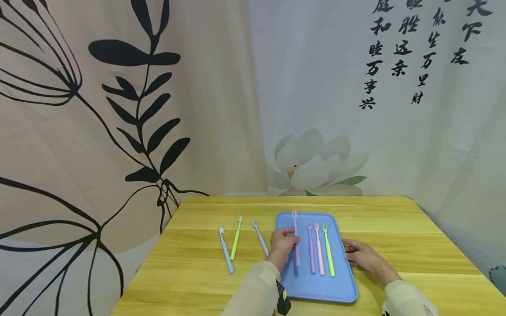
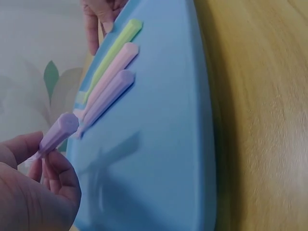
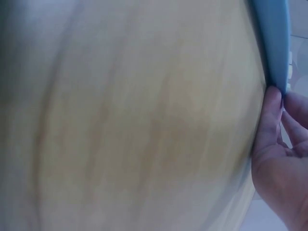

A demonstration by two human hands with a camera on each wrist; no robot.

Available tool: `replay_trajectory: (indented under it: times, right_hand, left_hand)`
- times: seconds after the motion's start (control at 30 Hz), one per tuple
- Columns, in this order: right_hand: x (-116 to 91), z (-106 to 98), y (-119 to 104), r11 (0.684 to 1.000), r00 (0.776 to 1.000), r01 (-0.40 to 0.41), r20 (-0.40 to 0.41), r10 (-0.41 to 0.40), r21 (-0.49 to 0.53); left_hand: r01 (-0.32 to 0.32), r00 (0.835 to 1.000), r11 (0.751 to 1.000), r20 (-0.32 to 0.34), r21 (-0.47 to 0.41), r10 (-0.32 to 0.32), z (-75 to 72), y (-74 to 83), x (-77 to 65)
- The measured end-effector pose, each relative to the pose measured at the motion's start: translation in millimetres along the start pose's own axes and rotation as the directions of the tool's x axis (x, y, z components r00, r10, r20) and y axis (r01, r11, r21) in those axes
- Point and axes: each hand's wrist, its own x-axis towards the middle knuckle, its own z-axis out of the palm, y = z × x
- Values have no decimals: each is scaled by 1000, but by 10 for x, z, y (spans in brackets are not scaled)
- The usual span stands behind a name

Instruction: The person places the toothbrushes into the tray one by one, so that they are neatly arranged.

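Note:
My left hand [image 1: 283, 245] pinches a light purple toothbrush [image 2: 58, 132] between thumb and fingers, over the left part of the blue tray [image 1: 316, 292]. The toothbrush's head points to the tray's far side, and its shadow falls on the tray floor. Three toothbrushes lie side by side on the tray: a purple one [image 1: 312, 252], a pink one [image 1: 319, 254] and a green one [image 1: 329, 254]. At the tray's right side, my right hand [image 1: 365, 256] grips the rim, its thumb [image 3: 270, 108] against the outer wall.
Left of the tray, on the wooden table [image 1: 178, 281], lie a blue toothbrush [image 1: 226, 252], a green toothbrush [image 1: 236, 239] and another blue toothbrush [image 1: 260, 237], whose lower end is close to my left hand. A printed curtain [image 1: 221, 109] hangs behind the table.

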Motion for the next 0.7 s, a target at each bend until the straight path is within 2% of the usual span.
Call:
replay_trajectory:
  times: [0.4,0.7]
  right_hand:
    - [8,16,44,999,1000,21,-8,-21,35]
    - [0,10,23,999,1000,21,-11,-21,34]
  left_hand:
    - [25,999,998,20,52,-26,106,-117,-9]
    - [9,1000,996,6,85,-9,148,-161,39]
